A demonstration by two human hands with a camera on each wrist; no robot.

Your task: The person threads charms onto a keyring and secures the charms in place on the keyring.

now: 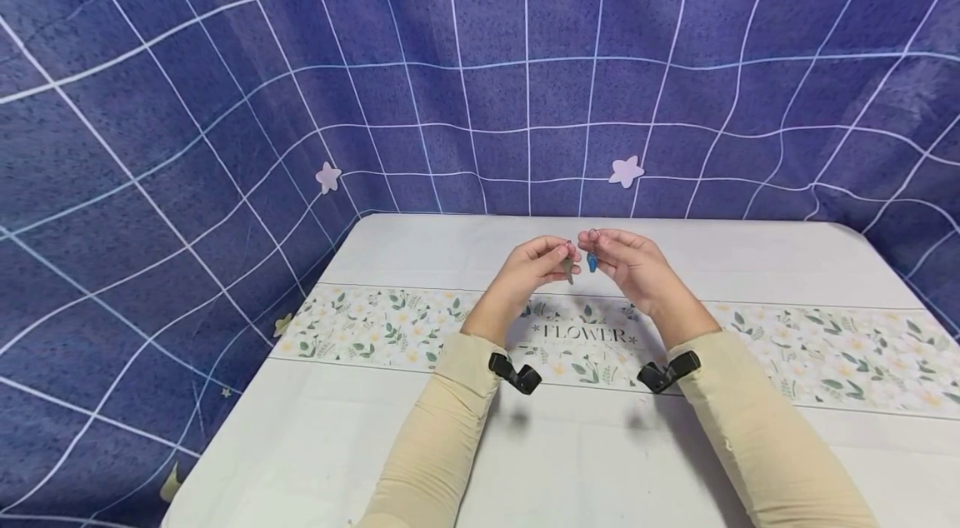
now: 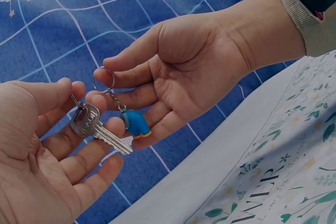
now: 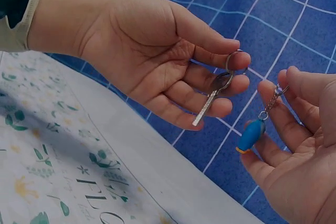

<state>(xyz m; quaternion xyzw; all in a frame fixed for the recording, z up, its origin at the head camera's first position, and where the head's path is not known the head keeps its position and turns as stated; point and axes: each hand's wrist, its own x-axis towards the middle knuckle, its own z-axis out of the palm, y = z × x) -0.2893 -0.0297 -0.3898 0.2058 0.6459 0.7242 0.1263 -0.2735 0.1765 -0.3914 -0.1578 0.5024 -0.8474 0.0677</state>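
Observation:
My left hand (image 1: 542, 261) pinches a small metal ring between thumb and forefinger, and a silver key (image 2: 100, 125) hangs from it across the fingers. Facing it, my right hand (image 1: 630, 263) pinches the split ring (image 2: 104, 79) of a keychain. From that ring a short chain carries a small blue figure charm (image 3: 251, 136) with a yellow-orange lower edge. In both wrist views the fingertips of the two hands come close together. The key and the charm hang apart, held up above the table's far part.
Below the hands lies a white tablecloth (image 1: 330, 428) with a floral band (image 1: 390, 328) reading "FLOWER". A dark blue curtain (image 1: 480, 95) with white grid lines and stars hangs behind and along the left side. Black camera mounts (image 1: 516, 374) sit on both beige sleeves (image 1: 427, 445).

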